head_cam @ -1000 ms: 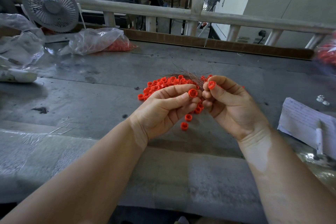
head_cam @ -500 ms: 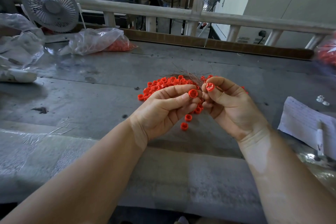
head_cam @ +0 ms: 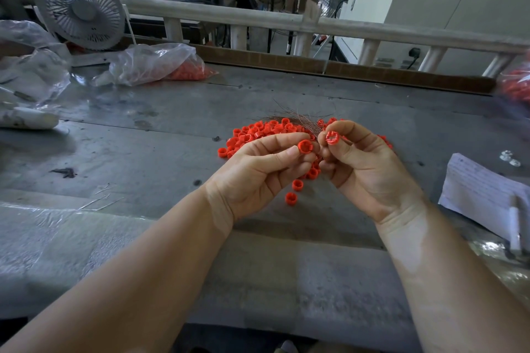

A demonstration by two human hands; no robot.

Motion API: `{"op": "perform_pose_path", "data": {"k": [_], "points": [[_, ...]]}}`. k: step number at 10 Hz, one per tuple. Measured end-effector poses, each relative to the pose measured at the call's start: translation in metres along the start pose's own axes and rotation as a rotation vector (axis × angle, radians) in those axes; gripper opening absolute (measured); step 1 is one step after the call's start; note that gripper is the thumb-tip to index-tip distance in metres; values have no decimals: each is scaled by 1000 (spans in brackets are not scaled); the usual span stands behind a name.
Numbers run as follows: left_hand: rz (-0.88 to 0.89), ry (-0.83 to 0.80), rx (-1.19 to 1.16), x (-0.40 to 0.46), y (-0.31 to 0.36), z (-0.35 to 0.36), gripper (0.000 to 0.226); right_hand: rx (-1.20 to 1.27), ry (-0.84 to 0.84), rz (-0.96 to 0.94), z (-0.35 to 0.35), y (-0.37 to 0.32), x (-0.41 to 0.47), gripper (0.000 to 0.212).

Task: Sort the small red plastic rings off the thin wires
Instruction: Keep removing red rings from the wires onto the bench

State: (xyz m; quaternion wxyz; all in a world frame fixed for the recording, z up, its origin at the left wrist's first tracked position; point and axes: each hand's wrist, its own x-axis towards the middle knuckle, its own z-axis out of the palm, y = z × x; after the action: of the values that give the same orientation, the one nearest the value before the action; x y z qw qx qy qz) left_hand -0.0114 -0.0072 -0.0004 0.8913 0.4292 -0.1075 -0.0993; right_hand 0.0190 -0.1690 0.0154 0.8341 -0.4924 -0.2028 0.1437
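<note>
Both hands hover above a grey metal worktop [head_cam: 143,157]. Left hand [head_cam: 258,172] pinches one red ring [head_cam: 305,147] between thumb and forefinger; right hand [head_cam: 364,163] pinches another ring [head_cam: 332,137] the same way, just beside it. Under them lies a pile of red rings [head_cam: 258,132] with thin wires [head_cam: 295,117] at its far edge. A white fan [head_cam: 79,7], a plastic bag [head_cam: 155,64] and a railing [head_cam: 258,18] stand behind; paper [head_cam: 481,189] lies right.
</note>
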Motion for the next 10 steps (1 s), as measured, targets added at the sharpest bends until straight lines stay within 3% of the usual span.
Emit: {"op": "perform_pose_path", "data": {"k": [10], "points": [[-10,7,-11,0,0,1,24,-9,-26,-12,-1,0,0,12]]}}
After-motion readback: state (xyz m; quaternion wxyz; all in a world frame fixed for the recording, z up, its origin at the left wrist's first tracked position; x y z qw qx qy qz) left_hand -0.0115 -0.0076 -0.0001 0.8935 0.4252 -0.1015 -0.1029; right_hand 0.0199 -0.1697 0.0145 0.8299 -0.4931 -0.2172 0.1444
